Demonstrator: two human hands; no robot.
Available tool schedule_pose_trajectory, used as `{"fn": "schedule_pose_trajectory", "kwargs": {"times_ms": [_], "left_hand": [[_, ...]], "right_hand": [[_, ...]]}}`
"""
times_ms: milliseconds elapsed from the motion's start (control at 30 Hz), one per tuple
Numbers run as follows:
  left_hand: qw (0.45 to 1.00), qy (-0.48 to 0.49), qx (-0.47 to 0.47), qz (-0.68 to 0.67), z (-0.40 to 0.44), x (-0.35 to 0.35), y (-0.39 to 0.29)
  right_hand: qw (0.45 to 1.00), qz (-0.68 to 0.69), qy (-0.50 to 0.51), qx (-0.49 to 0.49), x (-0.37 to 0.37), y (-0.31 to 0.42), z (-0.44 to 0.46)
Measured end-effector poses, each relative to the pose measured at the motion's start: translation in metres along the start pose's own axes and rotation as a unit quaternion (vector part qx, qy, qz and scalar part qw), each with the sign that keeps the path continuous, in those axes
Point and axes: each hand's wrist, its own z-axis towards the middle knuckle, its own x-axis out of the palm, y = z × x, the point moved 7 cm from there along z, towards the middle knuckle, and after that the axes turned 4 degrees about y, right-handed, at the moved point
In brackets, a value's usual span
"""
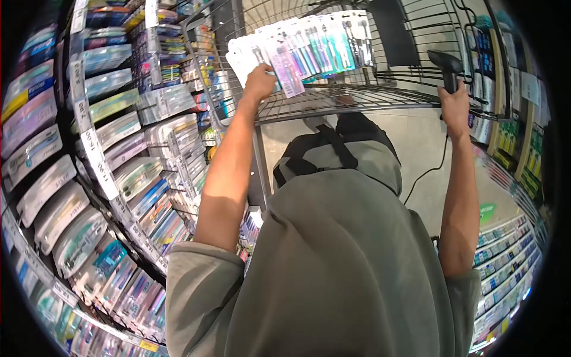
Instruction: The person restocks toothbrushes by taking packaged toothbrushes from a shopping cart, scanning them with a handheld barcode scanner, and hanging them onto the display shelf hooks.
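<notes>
Several blister-packed toothbrushes [324, 44] lie fanned in a row across the wire shopping cart [309, 107]. At the left end of that row, my left hand [260, 82] has its fingers curled on the lower part of a white toothbrush pack [241, 61]. A pinkish-purple pack [289, 80] sticks out lower than the others, just right of these fingers. My right hand [455, 110] is wrapped round the grip of a black handheld barcode scanner [446, 62] by the cart's right side. The scanner's cable [423, 174] hangs down toward my body.
On my left, hooks full of packaged toothbrushes [71, 238] rise close to my arm, with price strips [98, 163] along them. More stocked shelves [505, 262] stand at the right. A dark panel [395, 33] is on the cart's far side. Pale floor [425, 149] shows below the cart.
</notes>
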Motion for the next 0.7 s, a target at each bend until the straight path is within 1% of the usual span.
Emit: {"fn": "schedule_pose_trajectory", "kwargs": {"times_ms": [33,67,133,200,233,267,333,400,500,533,600,700], "left_hand": [[1.0,-0.011,0.01,0.001,0.011,-0.002,0.0],[1.0,-0.001,0.005,-0.014,0.023,0.0,0.005],[0.999,-0.016,0.017,0.025,0.049,0.002,0.014],[0.998,-0.039,0.027,0.03,0.067,0.002,0.017],[1.0,-0.02,0.013,0.012,0.075,0.002,0.014],[1.0,-0.017,0.018,0.008,0.089,0.003,0.017],[0.998,-0.039,0.037,0.027,0.113,0.009,0.027],[0.998,-0.038,0.047,0.009,0.13,0.012,0.023],[0.996,-0.045,0.027,0.07,0.136,0.007,0.009],[0.997,-0.044,0.029,0.063,0.137,0.006,0.002],[0.996,-0.033,-0.042,0.075,0.137,0.001,-0.001],[0.994,-0.023,-0.058,0.085,0.143,0.0,-0.002]], "right_hand": [[0.999,0.002,0.01,0.032,0.0,0.002,0.0],[0.998,-0.004,0.019,0.056,-0.001,0.003,-0.001],[0.998,-0.012,0.027,0.062,0.0,-0.002,0.003],[0.998,-0.027,0.027,0.058,-0.002,0.003,0.003],[0.998,-0.024,0.029,0.06,-0.003,0.007,0.002],[0.998,-0.029,0.027,0.055,-0.003,0.004,0.003],[0.996,-0.033,0.043,0.072,-0.001,-0.001,0.005],[0.993,-0.036,0.06,0.092,-0.001,0.001,0.007],[0.992,-0.036,0.075,0.1,0.002,-0.004,0.01],[0.989,-0.041,0.085,0.113,0.001,0.001,0.01],[0.989,-0.048,0.088,0.108,0.001,0.006,0.012],[0.987,-0.033,0.099,0.126,0.003,0.008,0.016]]}}
